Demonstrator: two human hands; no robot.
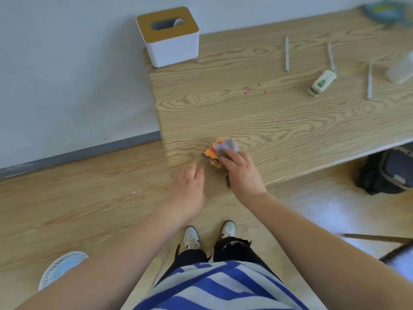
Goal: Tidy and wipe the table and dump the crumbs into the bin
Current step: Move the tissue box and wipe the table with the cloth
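**Cloth at the bench's near edge**

A fan [63, 268] stands on the floor at far left. The white tissue box [168, 36] sits on the bench [223, 104] at its left end. The left hand [190, 186] hovers at the near edge, blurred, fingers loosely extended and holding nothing. Just beside it, the right hand [242, 173] presses a grey-and-orange cloth [221, 149] onto the bench. Pink crumbs [254, 89], a small stapler-like tool [321, 83] and thin sticks [287, 53] lie further right.

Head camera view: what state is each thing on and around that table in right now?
Cloth: bunched on the table, under the right hand.
Left hand: empty, at the table edge.
Tissue box: upright, tissue showing.
Pink spots: unwiped.
Grey sticks: lying flat.
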